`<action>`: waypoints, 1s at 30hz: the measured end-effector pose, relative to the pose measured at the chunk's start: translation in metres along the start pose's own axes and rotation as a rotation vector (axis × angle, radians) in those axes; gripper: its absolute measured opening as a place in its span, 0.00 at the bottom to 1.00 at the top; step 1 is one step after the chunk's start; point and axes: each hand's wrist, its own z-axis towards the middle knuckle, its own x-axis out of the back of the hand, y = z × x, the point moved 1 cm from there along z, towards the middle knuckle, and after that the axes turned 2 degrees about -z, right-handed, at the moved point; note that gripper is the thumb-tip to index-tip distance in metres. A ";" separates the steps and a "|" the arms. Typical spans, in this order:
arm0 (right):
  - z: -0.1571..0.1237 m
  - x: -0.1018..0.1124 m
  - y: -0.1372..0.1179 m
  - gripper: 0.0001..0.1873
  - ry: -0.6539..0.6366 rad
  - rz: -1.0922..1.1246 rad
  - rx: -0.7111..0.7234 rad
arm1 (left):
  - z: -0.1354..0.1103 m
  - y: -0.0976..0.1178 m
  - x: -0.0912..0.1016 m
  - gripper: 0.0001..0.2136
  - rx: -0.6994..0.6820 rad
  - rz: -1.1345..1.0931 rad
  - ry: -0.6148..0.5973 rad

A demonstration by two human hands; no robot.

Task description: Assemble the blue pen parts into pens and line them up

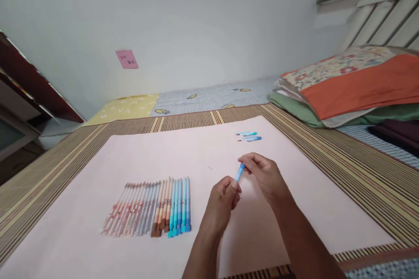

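Your left hand (224, 196) and right hand (266, 175) each pinch one end of the blue pen (240, 171), held above the pink sheet (163, 152). A row of pens (149, 209) lies left of that grip, and two blue pieces (248, 136), probably pen parts, lie beyond it.

A bare white wall (196, 17) carries a pink note (126, 59), folded bedding (353, 83) is stacked right, below what may be a radiator (386, 17)

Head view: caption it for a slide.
Over a pink sheet, the left hand and right hand hold a blue pen; a row of pens lies at left, two blue pens beyond.
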 end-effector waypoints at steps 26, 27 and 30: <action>0.000 0.007 -0.004 0.18 -0.055 0.037 -0.031 | -0.002 0.000 -0.004 0.18 0.045 -0.152 -0.093; 0.001 0.007 -0.004 0.17 -0.054 0.023 -0.021 | -0.001 0.000 -0.004 0.19 0.046 -0.157 -0.094; 0.000 0.007 -0.003 0.16 -0.097 0.073 0.006 | -0.001 0.000 -0.005 0.20 0.059 -0.205 -0.106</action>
